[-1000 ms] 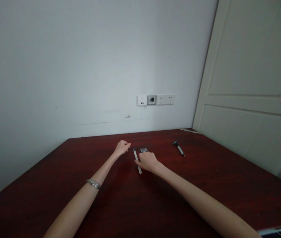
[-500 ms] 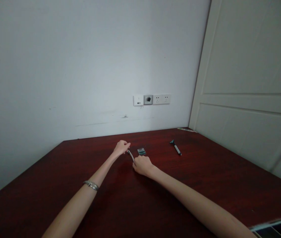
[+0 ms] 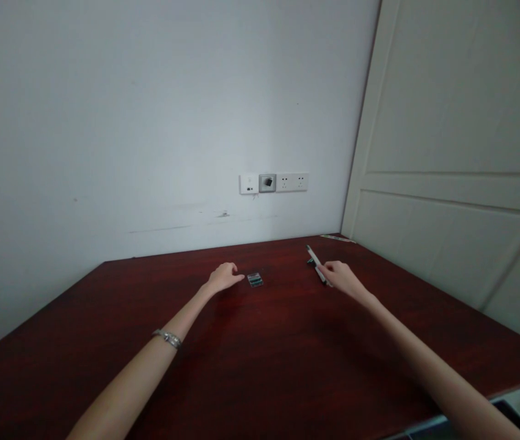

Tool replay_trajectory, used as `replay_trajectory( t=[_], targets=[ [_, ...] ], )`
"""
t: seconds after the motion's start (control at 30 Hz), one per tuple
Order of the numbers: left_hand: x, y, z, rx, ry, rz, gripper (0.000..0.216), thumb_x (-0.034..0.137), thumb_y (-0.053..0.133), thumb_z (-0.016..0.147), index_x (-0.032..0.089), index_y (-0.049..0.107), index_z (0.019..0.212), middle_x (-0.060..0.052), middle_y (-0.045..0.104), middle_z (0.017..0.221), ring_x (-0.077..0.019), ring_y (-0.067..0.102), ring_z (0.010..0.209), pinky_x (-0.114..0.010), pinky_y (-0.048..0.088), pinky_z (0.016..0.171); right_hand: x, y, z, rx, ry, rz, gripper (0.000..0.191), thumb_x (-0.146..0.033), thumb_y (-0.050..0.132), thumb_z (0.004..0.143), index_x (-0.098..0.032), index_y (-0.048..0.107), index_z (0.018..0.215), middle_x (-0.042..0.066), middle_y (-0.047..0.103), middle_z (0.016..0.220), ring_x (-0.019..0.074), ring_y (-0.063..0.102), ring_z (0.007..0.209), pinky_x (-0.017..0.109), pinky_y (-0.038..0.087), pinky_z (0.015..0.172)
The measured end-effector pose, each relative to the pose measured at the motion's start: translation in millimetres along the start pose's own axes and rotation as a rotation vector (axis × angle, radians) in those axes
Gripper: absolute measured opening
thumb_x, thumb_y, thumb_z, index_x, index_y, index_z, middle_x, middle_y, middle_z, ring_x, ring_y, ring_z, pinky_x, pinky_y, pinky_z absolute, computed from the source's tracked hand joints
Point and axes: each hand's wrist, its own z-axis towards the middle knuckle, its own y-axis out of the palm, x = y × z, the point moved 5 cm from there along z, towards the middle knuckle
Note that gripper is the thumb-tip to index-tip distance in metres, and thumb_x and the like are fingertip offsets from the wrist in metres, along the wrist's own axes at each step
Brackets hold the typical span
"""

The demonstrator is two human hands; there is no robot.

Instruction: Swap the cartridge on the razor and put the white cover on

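My right hand [image 3: 340, 276] is closed round the lower part of a slim, pale razor handle [image 3: 313, 255], which points up and to the left with a dark tip. I cannot make out a blade head on it. Just behind and below it, a razor [image 3: 321, 275] with a dark head and a pale grip lies on the table, partly hidden by the held handle and the fingers. My left hand [image 3: 224, 277] is empty, thumb and fingers apart, low over the table. Just right of its thumb lies a small clear pack [image 3: 255, 280] with dark green strips.
The dark red wooden table [image 3: 250, 354] meets a white wall carrying a row of sockets and switches [image 3: 273, 183]. A pale panelled door [image 3: 447, 183] stands along the right side. A thin pale strip [image 3: 337, 238] lies at the back right corner.
My right hand has carried the handle rightward from the middle to beside the razor on the table. The left hand has let go of the handle's end and opened. The view has shifted slightly.
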Motion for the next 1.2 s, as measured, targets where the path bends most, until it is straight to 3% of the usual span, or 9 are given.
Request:
replay_trajectory(
  t=[0.1,0.23,0.47,0.9,1.2],
  targets=[
    [10,11,3,-0.050,0.146,0.000,0.054,0.050,0.060,0.068,0.015,0.056,0.110,-0.012,0.056,0.115,-0.0252,0.052,0.105,-0.030,0.040,0.086,50,-2,8,-0.003,0.106,-0.042,0.042,-0.037,0.039,0.086,-0.017,0.059,0.055,0.008,0.064,0.062,0.0173,0.060,0.062,0.022,0.034,0.055],
    [17,20,5,-0.101,0.176,-0.001,0.062,0.050,0.062,0.066,0.015,0.053,0.116,-0.013,0.054,0.116,-0.0271,0.051,0.107,-0.032,0.039,0.088,75,9,16,-0.041,0.165,-0.081,0.041,-0.037,0.041,0.086,-0.016,0.061,0.057,0.011,0.067,0.068,0.0203,0.062,0.071,0.023,0.037,0.059],
    [16,26,3,-0.061,0.133,0.057,0.059,0.049,0.062,0.067,0.020,0.051,0.117,-0.010,0.055,0.121,-0.0268,0.052,0.109,-0.032,0.039,0.087,73,21,24,-0.127,0.157,-0.118,0.041,-0.043,0.041,0.085,-0.016,0.063,0.063,0.012,0.068,0.073,0.0209,0.064,0.072,0.024,0.039,0.061],
    [21,27,0,-0.075,0.111,0.057,0.059,0.053,0.060,0.068,0.021,0.051,0.116,-0.009,0.059,0.117,-0.0293,0.053,0.108,-0.045,0.034,0.093,76,26,28,-0.256,0.091,-0.257,0.041,-0.046,0.041,0.085,-0.015,0.065,0.072,0.014,0.067,0.083,0.0228,0.064,0.078,0.026,0.040,0.062],
    [20,29,2,-0.065,0.136,0.032,0.059,0.051,0.061,0.068,0.021,0.051,0.118,-0.008,0.058,0.119,-0.0270,0.053,0.110,-0.038,0.039,0.091,74,20,29,-0.281,0.085,-0.346,0.047,-0.054,0.041,0.083,-0.016,0.065,0.072,0.014,0.066,0.086,0.0240,0.063,0.079,0.029,0.044,0.062]
  ],
)
